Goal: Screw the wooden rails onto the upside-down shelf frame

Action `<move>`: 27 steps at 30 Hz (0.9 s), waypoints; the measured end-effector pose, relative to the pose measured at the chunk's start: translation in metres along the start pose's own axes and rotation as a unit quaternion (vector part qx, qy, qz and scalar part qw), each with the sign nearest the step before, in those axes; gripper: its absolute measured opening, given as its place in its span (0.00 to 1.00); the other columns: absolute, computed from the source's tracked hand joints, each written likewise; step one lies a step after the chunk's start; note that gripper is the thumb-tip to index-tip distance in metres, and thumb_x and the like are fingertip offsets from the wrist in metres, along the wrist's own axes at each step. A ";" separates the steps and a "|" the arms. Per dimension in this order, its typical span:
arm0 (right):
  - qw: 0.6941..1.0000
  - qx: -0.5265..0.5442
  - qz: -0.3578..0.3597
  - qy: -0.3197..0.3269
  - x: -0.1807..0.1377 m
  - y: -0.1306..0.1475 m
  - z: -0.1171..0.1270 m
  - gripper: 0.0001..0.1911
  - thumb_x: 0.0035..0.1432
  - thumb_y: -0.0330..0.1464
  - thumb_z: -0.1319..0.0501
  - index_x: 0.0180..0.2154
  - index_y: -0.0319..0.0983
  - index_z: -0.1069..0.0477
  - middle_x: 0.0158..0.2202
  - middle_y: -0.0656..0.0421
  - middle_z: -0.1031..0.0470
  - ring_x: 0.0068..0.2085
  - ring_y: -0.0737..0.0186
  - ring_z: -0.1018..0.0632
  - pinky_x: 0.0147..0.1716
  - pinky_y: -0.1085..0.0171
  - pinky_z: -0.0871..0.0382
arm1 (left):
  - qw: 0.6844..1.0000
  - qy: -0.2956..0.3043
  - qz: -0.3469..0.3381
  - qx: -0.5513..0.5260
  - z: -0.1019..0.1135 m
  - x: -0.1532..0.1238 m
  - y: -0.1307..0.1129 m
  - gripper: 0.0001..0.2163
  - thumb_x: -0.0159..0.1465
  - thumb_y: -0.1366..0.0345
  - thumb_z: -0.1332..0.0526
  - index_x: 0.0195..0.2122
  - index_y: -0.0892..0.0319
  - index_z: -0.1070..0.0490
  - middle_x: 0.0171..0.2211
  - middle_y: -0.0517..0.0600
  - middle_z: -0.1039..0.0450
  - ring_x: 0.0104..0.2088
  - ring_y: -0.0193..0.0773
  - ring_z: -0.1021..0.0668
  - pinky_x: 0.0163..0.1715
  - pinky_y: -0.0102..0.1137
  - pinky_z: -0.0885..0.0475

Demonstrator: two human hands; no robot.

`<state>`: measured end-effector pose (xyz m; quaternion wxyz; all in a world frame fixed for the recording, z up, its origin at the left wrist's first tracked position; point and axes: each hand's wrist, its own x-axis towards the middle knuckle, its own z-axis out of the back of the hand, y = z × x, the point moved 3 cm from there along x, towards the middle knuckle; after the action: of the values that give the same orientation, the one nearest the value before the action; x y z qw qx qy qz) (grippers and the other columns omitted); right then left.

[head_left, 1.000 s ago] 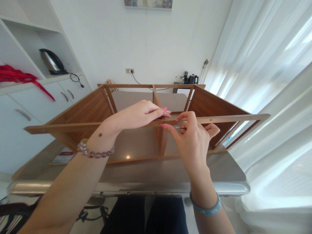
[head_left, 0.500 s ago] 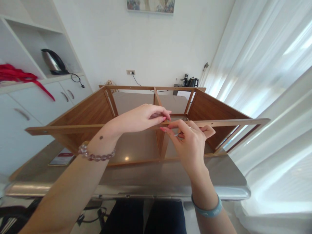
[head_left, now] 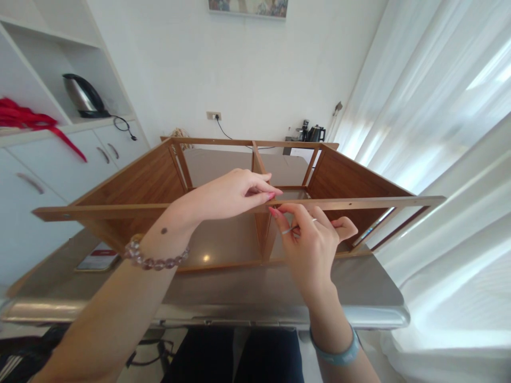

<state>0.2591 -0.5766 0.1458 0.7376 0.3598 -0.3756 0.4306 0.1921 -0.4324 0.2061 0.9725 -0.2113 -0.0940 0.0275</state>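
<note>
A wooden shelf frame (head_left: 351,202) lies on its side on the table, its long front rail running across in front of me. My left hand (head_left: 243,192) reaches over this rail, thumb and fingers pinched together at its top edge, near the middle divider (head_left: 261,234). What the fingertips hold, if anything, is too small to make out. Just below and to the right, my right hand (head_left: 309,239) is closed, with thumb and index finger pinched close to the rail's front face. A thin silver metal rod (head_left: 288,230) sticks out between its fingers; most of it is hidden.
The grey table (head_left: 223,290) has a rounded metal front edge. A phone-like flat object (head_left: 98,258) lies at its left. White cabinets (head_left: 48,170) with a kettle (head_left: 84,96) and red ribbon (head_left: 35,119) stand left; a white curtain (head_left: 451,133) hangs right.
My right hand has shifted slightly right and down, its fingertips a little lower at the rail. My left hand stays at the same spot, its fingers slightly rearranged.
</note>
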 end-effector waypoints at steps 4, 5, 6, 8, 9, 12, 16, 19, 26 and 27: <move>0.999 -0.030 0.017 0.013 0.000 0.006 0.004 0.14 0.67 0.39 0.45 0.33 0.42 0.26 0.17 0.65 0.29 0.27 0.66 0.30 0.38 0.58 0.55 | 1.000 -0.009 0.004 -0.013 0.001 0.000 0.003 0.19 0.67 0.58 0.50 0.58 0.53 0.32 0.59 0.49 0.31 0.65 0.36 0.36 0.64 0.35 0.38; 0.999 -0.033 0.019 0.015 0.000 0.007 0.004 0.14 0.67 0.38 0.45 0.33 0.42 0.26 0.17 0.65 0.29 0.27 0.65 0.29 0.38 0.59 0.55 | 1.000 -0.009 0.007 -0.019 0.001 0.000 0.005 0.20 0.67 0.59 0.50 0.58 0.53 0.34 0.60 0.48 0.33 0.66 0.36 0.37 0.64 0.35 0.39; 0.999 -0.035 0.021 0.016 0.000 0.007 0.005 0.14 0.67 0.38 0.45 0.33 0.42 0.26 0.17 0.65 0.28 0.28 0.65 0.29 0.38 0.59 0.55 | 1.000 -0.007 0.011 -0.026 0.001 0.000 0.007 0.20 0.67 0.59 0.49 0.59 0.52 0.34 0.61 0.48 0.34 0.66 0.36 0.37 0.64 0.35 0.39; 0.999 -0.037 0.023 0.016 0.001 0.008 0.005 0.13 0.67 0.38 0.45 0.33 0.42 0.26 0.17 0.66 0.29 0.27 0.66 0.30 0.38 0.59 0.54 | 0.999 -0.003 0.019 -0.047 0.000 0.001 0.011 0.19 0.66 0.59 0.48 0.57 0.53 0.32 0.61 0.47 0.34 0.66 0.36 0.37 0.65 0.35 0.39; 0.999 -0.037 0.022 0.016 0.001 0.007 0.005 0.13 0.67 0.38 0.45 0.33 0.42 0.27 0.17 0.66 0.29 0.27 0.66 0.30 0.38 0.59 0.54 | 0.998 -0.003 0.021 -0.060 0.000 0.002 0.012 0.19 0.65 0.59 0.47 0.56 0.53 0.31 0.61 0.47 0.34 0.65 0.36 0.36 0.65 0.35 0.39; 0.999 -0.029 0.013 0.014 0.000 0.006 0.004 0.13 0.67 0.38 0.45 0.33 0.42 0.27 0.16 0.66 0.30 0.26 0.67 0.31 0.38 0.59 0.54 | 0.995 -0.018 0.038 -0.087 -0.002 0.004 0.015 0.18 0.64 0.58 0.45 0.54 0.54 0.28 0.60 0.48 0.34 0.65 0.37 0.36 0.65 0.36 0.39; 1.000 -0.019 0.004 0.017 -0.001 0.005 0.003 0.14 0.68 0.39 0.46 0.33 0.42 0.26 0.17 0.66 0.30 0.26 0.67 0.30 0.38 0.59 0.54 | 0.995 -0.022 0.070 -0.062 0.000 0.007 0.016 0.16 0.63 0.58 0.44 0.51 0.51 0.26 0.65 0.47 0.42 0.62 0.40 0.31 0.63 0.36 0.37; 1.000 -0.021 0.008 0.013 0.000 0.006 0.003 0.14 0.67 0.39 0.46 0.33 0.42 0.26 0.17 0.66 0.30 0.25 0.67 0.31 0.38 0.58 0.54 | 0.998 -0.003 0.055 -0.013 0.006 0.009 0.015 0.16 0.63 0.57 0.43 0.51 0.46 0.27 0.65 0.45 0.41 0.59 0.41 0.28 0.60 0.36 0.35; 0.999 -0.033 0.012 0.026 0.002 0.007 0.003 0.12 0.67 0.38 0.44 0.32 0.43 0.26 0.17 0.66 0.29 0.27 0.65 0.31 0.38 0.58 0.55 | 1.000 -0.007 -0.019 0.021 0.009 0.008 0.010 0.15 0.65 0.59 0.45 0.52 0.46 0.28 0.59 0.42 0.33 0.58 0.35 0.27 0.61 0.32 0.35; 0.999 -0.033 0.009 0.032 0.002 0.007 0.003 0.12 0.66 0.38 0.44 0.32 0.44 0.26 0.17 0.66 0.29 0.27 0.65 0.30 0.38 0.58 0.56 | 1.000 -0.008 -0.025 0.016 0.008 0.008 0.010 0.15 0.66 0.59 0.45 0.52 0.47 0.28 0.58 0.42 0.31 0.58 0.34 0.27 0.62 0.32 0.35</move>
<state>0.2527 -0.5758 0.1504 0.7566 0.3183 -0.3691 0.4359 0.1985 -0.4189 0.2106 0.9753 -0.1934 -0.1069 0.0067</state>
